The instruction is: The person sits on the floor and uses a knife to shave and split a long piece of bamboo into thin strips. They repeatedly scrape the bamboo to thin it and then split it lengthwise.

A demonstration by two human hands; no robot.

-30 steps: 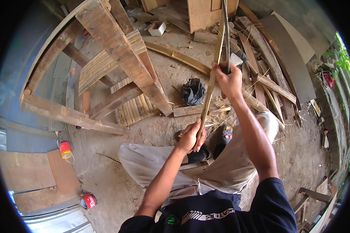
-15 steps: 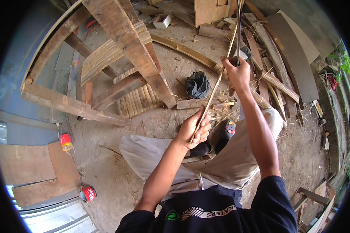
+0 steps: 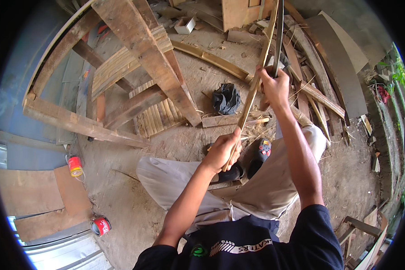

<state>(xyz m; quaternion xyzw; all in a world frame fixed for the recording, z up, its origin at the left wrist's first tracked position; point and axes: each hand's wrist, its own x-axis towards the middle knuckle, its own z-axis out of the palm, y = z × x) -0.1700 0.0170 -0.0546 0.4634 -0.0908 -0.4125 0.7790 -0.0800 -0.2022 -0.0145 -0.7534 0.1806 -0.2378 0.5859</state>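
A long, thin bamboo strip (image 3: 248, 105) slants up and away in front of me, over my bent legs. Its near end is gripped in my left hand (image 3: 222, 151), fingers wrapped round it. Farther out, my right hand (image 3: 275, 87) is closed round the handle of a long knife with a dark, narrow blade (image 3: 279, 38). The blade points away, close alongside the strip. My right thumb side touches the strip; whether the blade's edge is in contact cannot be made out. Most of the knife's handle is hidden by my fingers.
A wooden frame with bamboo slats (image 3: 144, 49) stands at the left. Boards and planks (image 3: 317, 63) are piled at the far right. A black plastic bag (image 3: 226, 98) and bamboo shavings (image 3: 256, 130) lie ahead of my feet. Red cans (image 3: 100, 226) stand on the left.
The bamboo strip has turned to show a broader face, and its far part has shifted slightly. The blade tilts a little more to the right. Both hands keep their holds.
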